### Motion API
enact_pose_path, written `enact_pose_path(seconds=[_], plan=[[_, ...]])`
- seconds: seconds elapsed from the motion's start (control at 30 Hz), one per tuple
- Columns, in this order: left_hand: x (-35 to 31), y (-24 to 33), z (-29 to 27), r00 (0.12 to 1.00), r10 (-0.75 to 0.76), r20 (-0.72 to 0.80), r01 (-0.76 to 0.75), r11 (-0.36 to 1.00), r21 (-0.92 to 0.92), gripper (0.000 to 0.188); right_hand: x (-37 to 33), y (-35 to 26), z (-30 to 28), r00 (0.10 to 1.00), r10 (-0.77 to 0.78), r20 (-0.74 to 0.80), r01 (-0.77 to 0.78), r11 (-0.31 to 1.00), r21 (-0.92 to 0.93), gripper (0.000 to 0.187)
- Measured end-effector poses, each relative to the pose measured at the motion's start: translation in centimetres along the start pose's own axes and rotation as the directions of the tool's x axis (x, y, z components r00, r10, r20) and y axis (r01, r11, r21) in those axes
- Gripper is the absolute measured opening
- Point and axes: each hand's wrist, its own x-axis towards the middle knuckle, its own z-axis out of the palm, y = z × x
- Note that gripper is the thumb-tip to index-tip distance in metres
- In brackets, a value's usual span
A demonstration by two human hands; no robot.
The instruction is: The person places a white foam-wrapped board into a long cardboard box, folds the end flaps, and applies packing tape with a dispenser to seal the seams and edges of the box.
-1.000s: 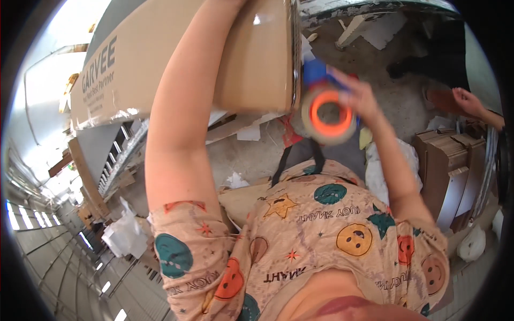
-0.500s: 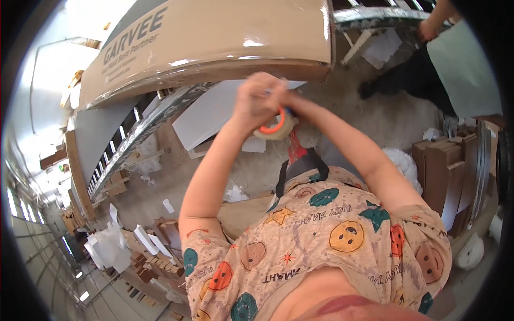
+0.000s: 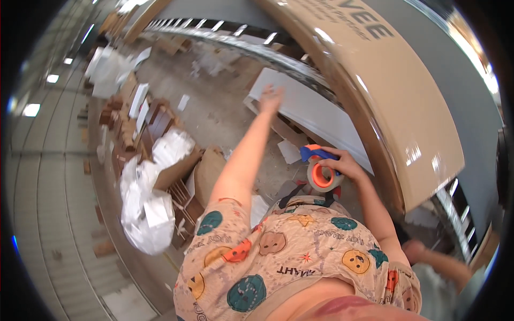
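My right hand [image 3: 347,163] is closed around a tape dispenser [image 3: 316,152] in blue and orange, which carries a roll of clear tape on an orange core. The dispenser is in front of my waist, apart from the carton. My left arm stretches forward and to the left. At its end my left hand [image 3: 271,99] is slightly smeared, its fingers apart and nothing in it, above the end of a long white panel [image 3: 324,117]. A big brown carton [image 3: 391,101] with glossy tape along its edges lies to the right of both hands.
The carton rests on a roller conveyor [image 3: 235,41] with a metal side rail. White plastic wrapping [image 3: 147,214] and cardboard scraps [image 3: 184,168] are heaped at the left. Another person's arm [image 3: 441,263] shows at the lower right, close to my right elbow.
My hands, together before near the carton's edge, have parted. The left has reached out to the left; the right keeps the tape dispenser. My view has turned left, swinging the carton to the right.
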Motion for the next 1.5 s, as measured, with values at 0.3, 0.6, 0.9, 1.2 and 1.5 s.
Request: enact_pose_path(seconds=[0.3,0.6,0.9,1.2,1.5], plan=[[4.6,-21.0,-13.2,0.909,-0.405,0.096,0.415,0.866,-0.278,0.026,6.9,-18.0,-1.4,0.892,-0.324,-0.314,0.357,0.933,0.049,0.06],[7.7,-31.8,-23.1,0.818,-0.344,0.461,0.372,0.928,0.032,0.044,25.4,-31.3,-5.0,0.676,0.02,-0.737,0.507,0.713,0.484,0.044],[21.3,-27.8,-25.9,0.971,-0.188,0.15,0.198,0.979,-0.054,0.038,30.5,-35.6,-11.8,0.598,0.138,-0.789,-0.381,0.916,-0.128,0.044],[34.2,-4.0,-22.3,0.767,0.341,0.543,-0.343,0.934,-0.1,0.04,42.6,-38.7,-10.1,0.708,0.037,-0.705,0.223,0.936,0.273,0.067],[58.6,18.4,-9.2,0.918,0.304,0.253,-0.175,0.887,-0.427,0.088,39.2,-32.3,-2.2,0.307,-0.664,-0.682,-0.7,0.327,-0.634,0.033]])
